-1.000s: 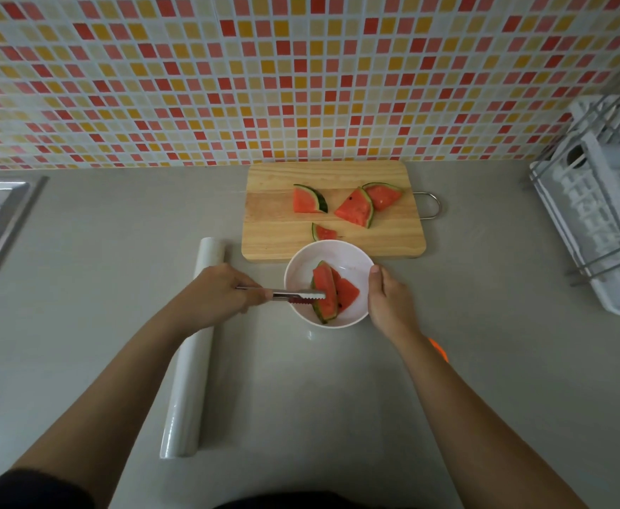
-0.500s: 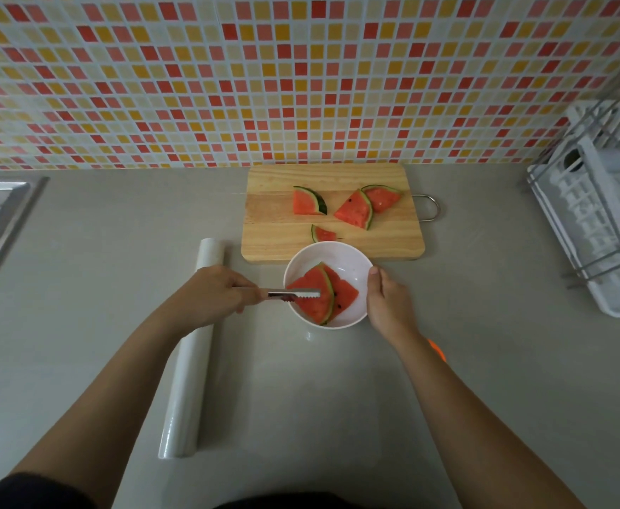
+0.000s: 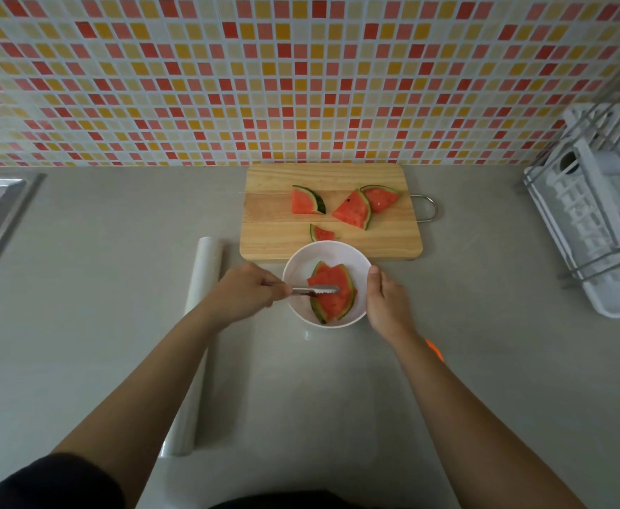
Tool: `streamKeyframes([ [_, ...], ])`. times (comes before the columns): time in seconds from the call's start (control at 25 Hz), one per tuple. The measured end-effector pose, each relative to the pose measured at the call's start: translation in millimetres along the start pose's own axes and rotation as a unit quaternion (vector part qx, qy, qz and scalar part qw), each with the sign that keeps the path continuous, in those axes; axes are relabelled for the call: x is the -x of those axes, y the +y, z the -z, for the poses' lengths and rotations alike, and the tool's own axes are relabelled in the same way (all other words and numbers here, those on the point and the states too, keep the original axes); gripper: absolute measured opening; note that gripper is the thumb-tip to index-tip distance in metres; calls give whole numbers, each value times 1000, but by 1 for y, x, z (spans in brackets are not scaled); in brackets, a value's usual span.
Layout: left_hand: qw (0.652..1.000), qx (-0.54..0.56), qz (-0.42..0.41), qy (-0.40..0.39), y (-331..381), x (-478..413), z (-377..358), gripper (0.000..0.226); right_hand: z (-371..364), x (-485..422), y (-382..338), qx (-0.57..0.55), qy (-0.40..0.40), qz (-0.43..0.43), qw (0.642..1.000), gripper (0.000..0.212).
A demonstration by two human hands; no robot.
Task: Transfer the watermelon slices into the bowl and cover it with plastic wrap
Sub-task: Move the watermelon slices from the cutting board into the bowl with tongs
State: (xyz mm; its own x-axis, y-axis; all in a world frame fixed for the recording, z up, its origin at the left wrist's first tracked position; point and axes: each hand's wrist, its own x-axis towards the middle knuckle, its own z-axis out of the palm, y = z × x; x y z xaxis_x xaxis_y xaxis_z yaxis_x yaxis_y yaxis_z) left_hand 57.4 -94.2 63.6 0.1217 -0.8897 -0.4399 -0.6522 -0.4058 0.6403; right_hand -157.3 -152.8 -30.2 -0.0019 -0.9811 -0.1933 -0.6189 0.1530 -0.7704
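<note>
A grey counter [image 3: 117,288] runs under a tiled wall, with a white dish rack [image 3: 595,229] at the right. A wooden cutting board [image 3: 275,229] lies against the wall and carries four watermelon slices [image 3: 354,209]. A roll of plastic wrap [image 3: 201,325] lies left of centre, partly under the left forearm. The white bowl [image 3: 301,262] sits just in front of the board and holds two overlapping slices [image 3: 332,306]. The right hand [image 3: 387,303] cups the bowl's right side, thumb on the rim. The left hand [image 3: 244,295] is curled around metal tongs [image 3: 315,290], whose tips lie across the upper slice; whether they pinch it is unclear.
</note>
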Motion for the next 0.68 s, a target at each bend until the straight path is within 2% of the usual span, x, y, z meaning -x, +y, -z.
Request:
streamKeyframes([
  [0.16,988,-153,10,-25,20,6,13,60,0,0,1,-1,6,24,1000,43],
  [0.28,967,-254,-24,25,26,18,37,55,-1,0,1,-4,12,33,999,43],
  [0.32,965,-254,-37,59,26,17,45,48,-2,-1,1,-4,11,31,999,43],
  [0.44,974,-159,-65,146,27,0,61,34,-1,-2,2,-3,3,12,1000,42],
  [0.68,958,-176,-192,115,33,-84,26,30,2,-1,0,21,-9,19,1000,37],
])
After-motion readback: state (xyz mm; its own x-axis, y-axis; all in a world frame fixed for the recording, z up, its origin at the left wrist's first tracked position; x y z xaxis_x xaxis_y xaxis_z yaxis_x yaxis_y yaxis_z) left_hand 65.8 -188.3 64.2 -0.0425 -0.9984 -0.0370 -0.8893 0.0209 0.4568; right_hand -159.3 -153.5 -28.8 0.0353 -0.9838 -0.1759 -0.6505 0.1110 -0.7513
